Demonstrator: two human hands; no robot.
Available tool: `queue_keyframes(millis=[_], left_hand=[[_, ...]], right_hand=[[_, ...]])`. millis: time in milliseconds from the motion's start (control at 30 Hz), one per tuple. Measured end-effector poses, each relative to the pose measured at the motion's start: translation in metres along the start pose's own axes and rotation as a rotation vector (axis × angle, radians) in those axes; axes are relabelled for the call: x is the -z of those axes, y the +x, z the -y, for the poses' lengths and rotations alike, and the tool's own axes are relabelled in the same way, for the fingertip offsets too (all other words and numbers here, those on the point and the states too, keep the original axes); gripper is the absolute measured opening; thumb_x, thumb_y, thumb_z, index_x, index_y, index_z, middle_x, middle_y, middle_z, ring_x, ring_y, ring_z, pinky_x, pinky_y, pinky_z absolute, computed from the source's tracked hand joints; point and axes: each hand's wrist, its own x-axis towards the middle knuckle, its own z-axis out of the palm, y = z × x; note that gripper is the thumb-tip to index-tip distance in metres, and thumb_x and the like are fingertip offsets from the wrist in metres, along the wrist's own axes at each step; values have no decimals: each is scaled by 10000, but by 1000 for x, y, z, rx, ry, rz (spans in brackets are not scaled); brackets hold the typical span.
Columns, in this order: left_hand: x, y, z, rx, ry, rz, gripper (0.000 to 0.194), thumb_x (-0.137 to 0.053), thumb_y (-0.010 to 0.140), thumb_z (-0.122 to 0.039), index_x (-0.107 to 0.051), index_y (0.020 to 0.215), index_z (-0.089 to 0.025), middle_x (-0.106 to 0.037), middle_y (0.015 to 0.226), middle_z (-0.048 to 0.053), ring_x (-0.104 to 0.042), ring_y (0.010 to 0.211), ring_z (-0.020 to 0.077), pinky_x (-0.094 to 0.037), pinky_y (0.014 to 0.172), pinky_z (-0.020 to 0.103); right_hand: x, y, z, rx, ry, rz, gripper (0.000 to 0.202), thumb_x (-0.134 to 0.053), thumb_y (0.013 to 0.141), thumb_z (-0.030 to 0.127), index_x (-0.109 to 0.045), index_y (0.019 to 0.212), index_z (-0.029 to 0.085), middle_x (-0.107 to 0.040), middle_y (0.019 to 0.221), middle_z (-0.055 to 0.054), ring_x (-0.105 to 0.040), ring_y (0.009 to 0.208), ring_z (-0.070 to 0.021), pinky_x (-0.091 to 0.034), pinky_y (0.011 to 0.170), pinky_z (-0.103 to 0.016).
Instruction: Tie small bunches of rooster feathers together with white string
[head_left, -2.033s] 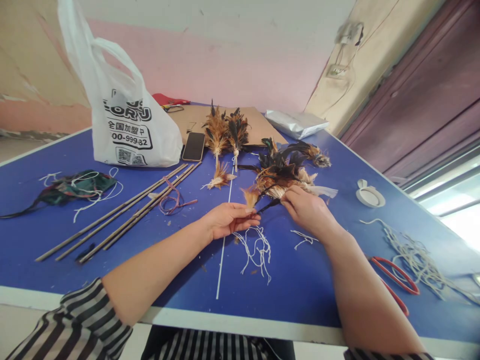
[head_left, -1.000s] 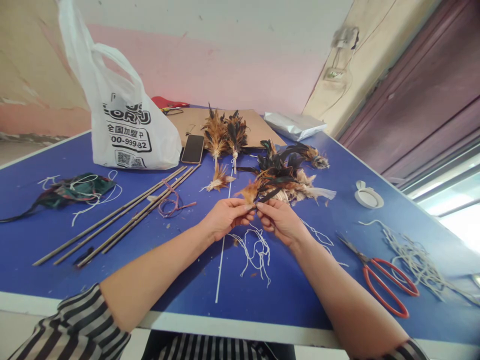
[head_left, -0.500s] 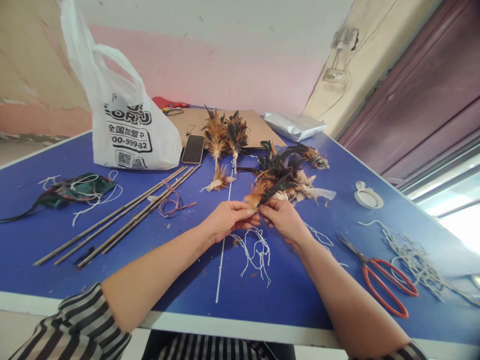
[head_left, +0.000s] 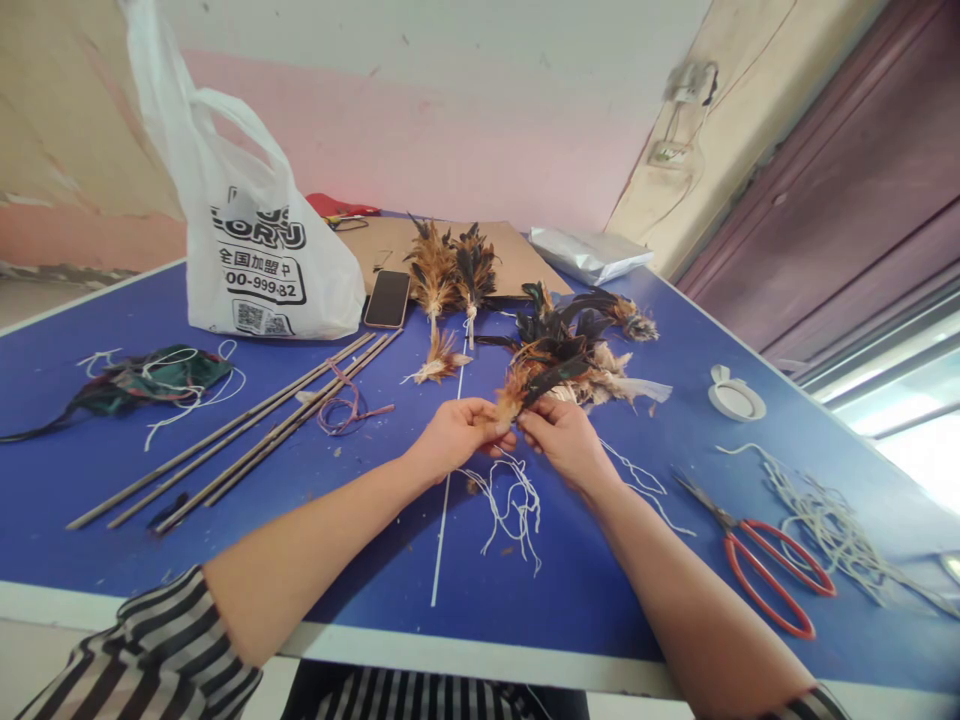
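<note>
Between my hands is a small bunch of feathers (head_left: 511, 388), orange-brown with dark tips. My left hand (head_left: 463, 436) pinches its base, and my right hand (head_left: 561, 436) holds the same bunch from the other side with bent fingers. Just beyond lies a pile of dark and pale loose feathers (head_left: 600, 368). Two tied feather bundles (head_left: 433, 265) stand out behind, on brown cardboard (head_left: 517, 250), with a smaller orange feather tuft (head_left: 436, 360) nearer me. White strings (head_left: 514, 505) lie on the blue table below my hands.
Red-handled scissors (head_left: 780, 570) and a tangle of cord (head_left: 832, 520) lie at right, below a white tape ring (head_left: 737, 397). On the left are thin sticks (head_left: 247, 425), a white plastic bag (head_left: 270, 250), a phone (head_left: 388, 299) and a green feathered piece (head_left: 157, 380).
The held feathers have tilted slightly, and more of their orange base shows. Both hands have shifted only a little and keep hold of the bunch.
</note>
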Motion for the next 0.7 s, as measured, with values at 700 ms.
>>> queue_keyframes(millis=[700], left_hand=[[8, 5, -2, 153, -293, -126, 225, -740, 577, -226, -633, 739, -113, -615, 659, 24, -580, 614, 87, -410, 483, 158]], right_hand=[[-4, -5, 6, -7, -17, -19, 192, -599, 690, 321, -648, 757, 148, -558, 517, 15, -486, 484, -91, -403, 513, -240]])
